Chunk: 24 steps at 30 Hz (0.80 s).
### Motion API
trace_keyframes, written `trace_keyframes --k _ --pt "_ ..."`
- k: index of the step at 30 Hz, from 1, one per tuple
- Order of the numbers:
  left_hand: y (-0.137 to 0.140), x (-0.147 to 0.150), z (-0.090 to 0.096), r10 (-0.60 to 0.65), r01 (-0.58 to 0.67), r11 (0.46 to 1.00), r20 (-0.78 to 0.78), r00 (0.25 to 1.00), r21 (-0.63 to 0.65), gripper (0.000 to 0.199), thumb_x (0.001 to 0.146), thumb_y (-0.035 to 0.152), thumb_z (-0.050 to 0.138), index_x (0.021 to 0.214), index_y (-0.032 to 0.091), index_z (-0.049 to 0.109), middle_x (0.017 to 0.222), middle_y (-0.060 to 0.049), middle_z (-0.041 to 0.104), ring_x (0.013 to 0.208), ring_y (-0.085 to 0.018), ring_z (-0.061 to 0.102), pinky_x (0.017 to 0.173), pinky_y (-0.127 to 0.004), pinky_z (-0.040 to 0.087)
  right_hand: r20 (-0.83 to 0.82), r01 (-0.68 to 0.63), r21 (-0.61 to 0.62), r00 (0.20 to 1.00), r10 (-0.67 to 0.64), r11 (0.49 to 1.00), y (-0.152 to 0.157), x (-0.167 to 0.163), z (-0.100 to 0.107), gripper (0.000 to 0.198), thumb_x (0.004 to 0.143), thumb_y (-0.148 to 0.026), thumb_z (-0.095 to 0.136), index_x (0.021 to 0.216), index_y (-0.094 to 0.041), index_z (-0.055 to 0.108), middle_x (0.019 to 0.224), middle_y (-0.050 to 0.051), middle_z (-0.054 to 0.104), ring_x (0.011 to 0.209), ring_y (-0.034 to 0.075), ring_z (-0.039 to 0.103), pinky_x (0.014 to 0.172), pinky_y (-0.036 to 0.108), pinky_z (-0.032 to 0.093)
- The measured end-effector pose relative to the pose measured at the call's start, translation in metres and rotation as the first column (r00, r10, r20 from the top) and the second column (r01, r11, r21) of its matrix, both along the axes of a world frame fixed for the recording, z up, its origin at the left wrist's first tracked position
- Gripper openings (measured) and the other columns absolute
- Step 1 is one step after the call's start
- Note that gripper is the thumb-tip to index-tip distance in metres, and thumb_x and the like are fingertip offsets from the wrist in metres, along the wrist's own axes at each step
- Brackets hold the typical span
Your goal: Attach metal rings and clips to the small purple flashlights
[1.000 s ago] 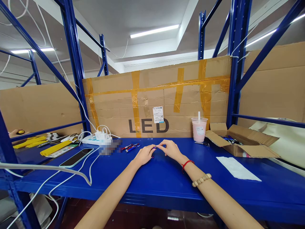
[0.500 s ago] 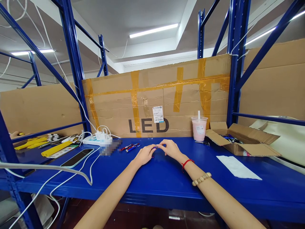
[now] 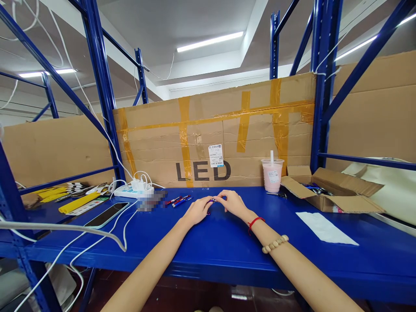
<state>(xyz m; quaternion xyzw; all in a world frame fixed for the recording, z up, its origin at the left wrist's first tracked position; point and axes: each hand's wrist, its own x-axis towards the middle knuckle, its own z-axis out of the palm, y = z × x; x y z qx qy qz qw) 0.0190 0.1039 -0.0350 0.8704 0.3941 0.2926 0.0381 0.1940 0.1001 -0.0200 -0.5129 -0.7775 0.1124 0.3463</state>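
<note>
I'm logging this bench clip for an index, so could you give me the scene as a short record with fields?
Setting: blue metal shelf bench backed by taped brown cardboard
Left hand: pinching a small blue pen-like item
Right hand: pinching the same item's other end
Behind hands: loose red and blue pens
Right side: pink lidded drink cup with straw, open cardboard box, white paper sheet
Left side: dark smartphone, white power strip

Blue shelf (image 3: 208, 251), phone (image 3: 107, 215), pens (image 3: 178, 201), pink drink (image 3: 272, 175), paper sheet (image 3: 325, 228)

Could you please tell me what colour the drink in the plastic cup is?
The drink in the plastic cup is pale pink, clearest in the head view.
</note>
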Motion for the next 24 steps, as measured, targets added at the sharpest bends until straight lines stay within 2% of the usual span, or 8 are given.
trace_keyframes --k 10,17,24 --pt "0.0014 -0.0008 -0.0006 -0.009 0.010 1.000 -0.004 1.000 0.011 0.031 0.092 0.033 0.029 0.116 0.026 0.047 0.115 0.005 0.052 0.103 -0.013 0.050 0.084 -0.024 0.038 -0.029 -0.027 -0.005 0.999 0.027 1.000 0.0016 0.0009 -0.0026 0.028 0.086 -0.041 0.048 0.082 -0.016 0.061 0.077 -0.006 0.054 0.046 0.002 0.046 0.063 0.017 0.034" --pt "0.0000 -0.0006 0.0003 -0.006 0.006 1.000 -0.004 1.000 0.010 0.031 0.092 0.034 0.029 0.115 0.025 0.048 0.115 0.005 0.052 0.104 -0.013 0.049 0.085 -0.024 0.038 -0.037 -0.023 -0.015 0.999 0.023 1.000 0.0030 0.0002 -0.0024 0.018 0.084 -0.031 0.051 0.082 -0.016 0.061 0.073 -0.006 0.054 0.047 0.002 0.047 0.064 0.017 0.034" --pt "-0.0006 -0.0014 0.0005 -0.001 0.001 1.000 -0.019 1.000 0.008 0.031 0.092 0.033 0.029 0.115 0.025 0.047 0.114 0.005 0.052 0.103 -0.014 0.050 0.084 -0.025 0.038 -0.015 -0.012 -0.028 1.000 0.011 1.000 0.0003 -0.0002 -0.0017 0.017 0.084 -0.029 0.050 0.082 -0.016 0.061 0.070 -0.005 0.053 0.048 0.002 0.047 0.066 0.018 0.034"
